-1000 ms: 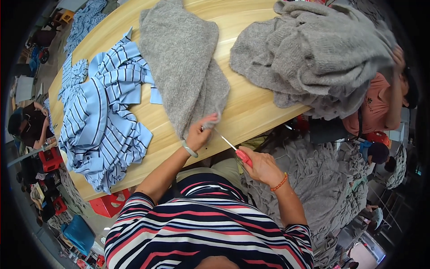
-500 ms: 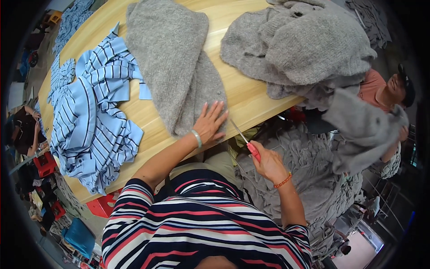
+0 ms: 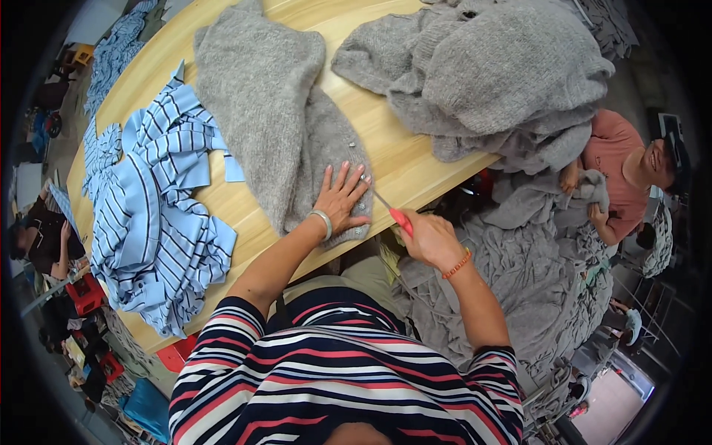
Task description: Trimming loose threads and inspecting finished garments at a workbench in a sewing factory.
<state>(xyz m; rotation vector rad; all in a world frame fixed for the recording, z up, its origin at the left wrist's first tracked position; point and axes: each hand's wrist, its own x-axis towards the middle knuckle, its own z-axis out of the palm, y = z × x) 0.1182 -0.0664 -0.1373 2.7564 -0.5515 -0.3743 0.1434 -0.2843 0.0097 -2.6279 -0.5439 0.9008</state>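
A folded grey knit garment (image 3: 256, 96) lies on the wooden table, its narrow end toward me. My left hand (image 3: 341, 202) is pressed flat on that near end, fingers spread. Small pale spots show on the knit around the fingers. In my right hand (image 3: 432, 241) is a red-handled tool (image 3: 401, 220) with a thin metal shaft, gripped by the handle. Its shaft points up and left, and the tip is close to the garment's right edge beside my left fingertips. Whether the tip touches the knit I cannot tell.
Blue striped garments (image 3: 159, 215) lie heaped on the left of the table (image 3: 278, 256). A large grey knit pile (image 3: 512, 70) rests at the right. More grey knits (image 3: 504, 274) are heaped below the table edge. A co-worker (image 3: 619, 167) at the right handles grey fabric.
My right hand has moved slightly up and left, bringing the tool's tip to the garment's edge. My left hand stays on the knit. The co-worker's grey fabric has been lowered.
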